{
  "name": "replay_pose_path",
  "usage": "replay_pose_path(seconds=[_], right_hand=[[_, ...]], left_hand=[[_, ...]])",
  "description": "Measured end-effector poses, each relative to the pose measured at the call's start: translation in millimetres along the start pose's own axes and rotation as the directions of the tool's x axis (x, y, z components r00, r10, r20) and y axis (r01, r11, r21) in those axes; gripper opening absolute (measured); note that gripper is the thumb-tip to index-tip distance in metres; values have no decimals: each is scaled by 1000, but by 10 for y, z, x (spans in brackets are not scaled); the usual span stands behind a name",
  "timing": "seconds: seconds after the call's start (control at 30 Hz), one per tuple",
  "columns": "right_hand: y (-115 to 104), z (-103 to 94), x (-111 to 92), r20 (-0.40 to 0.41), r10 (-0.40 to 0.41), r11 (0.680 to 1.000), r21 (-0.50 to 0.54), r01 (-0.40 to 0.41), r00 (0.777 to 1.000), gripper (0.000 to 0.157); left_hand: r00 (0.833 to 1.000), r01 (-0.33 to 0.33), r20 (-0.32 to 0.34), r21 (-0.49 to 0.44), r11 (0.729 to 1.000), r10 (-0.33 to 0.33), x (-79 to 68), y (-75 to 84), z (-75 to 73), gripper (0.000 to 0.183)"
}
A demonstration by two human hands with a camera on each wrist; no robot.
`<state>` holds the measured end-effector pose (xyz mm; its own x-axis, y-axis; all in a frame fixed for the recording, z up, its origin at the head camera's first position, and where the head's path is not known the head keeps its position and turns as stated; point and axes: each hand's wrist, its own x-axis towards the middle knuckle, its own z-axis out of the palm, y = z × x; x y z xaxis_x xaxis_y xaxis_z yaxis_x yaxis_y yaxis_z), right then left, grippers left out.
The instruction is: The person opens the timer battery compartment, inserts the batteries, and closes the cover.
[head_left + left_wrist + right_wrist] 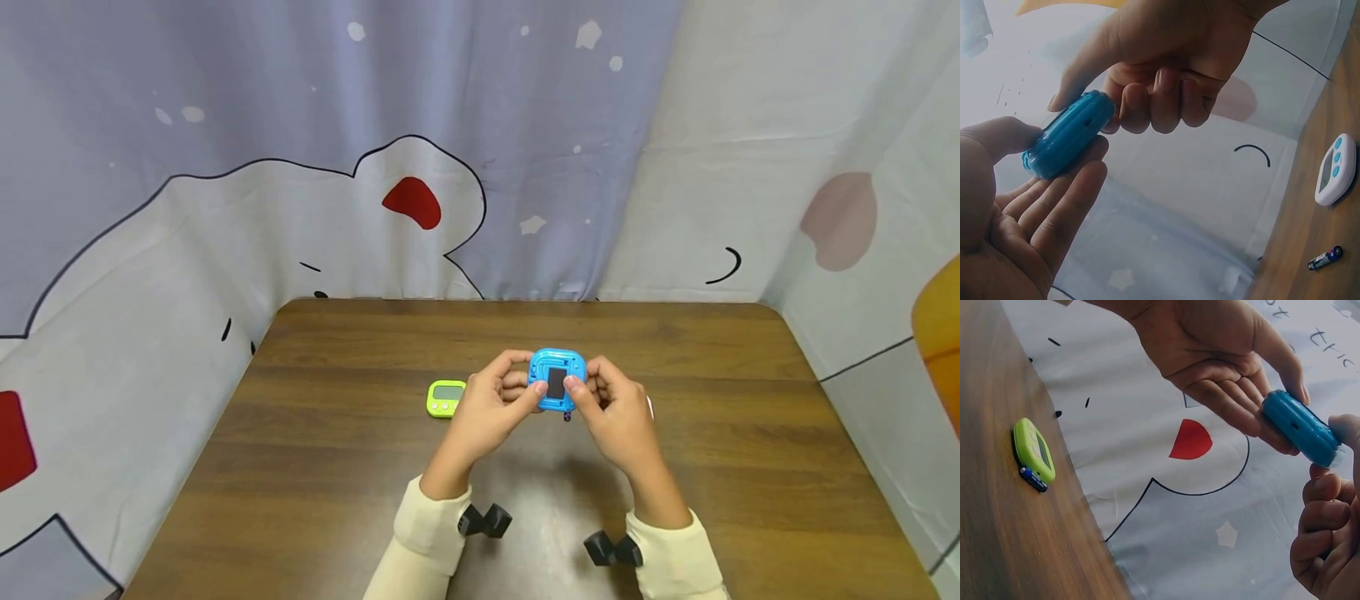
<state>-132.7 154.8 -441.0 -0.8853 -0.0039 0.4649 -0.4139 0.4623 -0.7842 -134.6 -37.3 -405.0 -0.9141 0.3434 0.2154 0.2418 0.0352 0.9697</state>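
Both hands hold a blue digital timer [557, 379] above the table, its back with a dark rectangle turned up towards the head view. The left hand [486, 421] pinches one side, thumb on the back and fingers beneath. At the other side the right hand [624, 423] grips it with thumb and index finger, the other fingers curled in. Side-on, the timer [1072, 134] looks thick and rounded in the left wrist view. Its front face is hidden.
A lime green timer [444, 398] lies left on the wooden table [337, 467], a battery [1034, 479] against it. A white timer [1336, 169] with blue buttons and another battery [1325, 258] lie on the right. A patterned curtain [555, 150] hangs behind the table.
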Motion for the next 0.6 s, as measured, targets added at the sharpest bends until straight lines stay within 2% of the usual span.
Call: replay_pose_path(seconds=[0.2,0.3,0.43,0.6], right_hand=[[31,6,6,-13,-81,994,-78,80,997,21],[38,11,1,-17,-109,988,-111,106,994,20],[49,16,-9,-29,-130,984,-128,125,991,12],[60,22,-9,-62,-158,982,-112,151,985,14]], left_hand=[[1000,4,1,-3,1000,-4,-7,6,30,32],[1000,-3,6,-8,1000,3,-14,9,45,31],[1000,-11,10,2,1000,11,-20,16,58,31],[1000,-14,19,11,1000,14,-26,21,80,31]])
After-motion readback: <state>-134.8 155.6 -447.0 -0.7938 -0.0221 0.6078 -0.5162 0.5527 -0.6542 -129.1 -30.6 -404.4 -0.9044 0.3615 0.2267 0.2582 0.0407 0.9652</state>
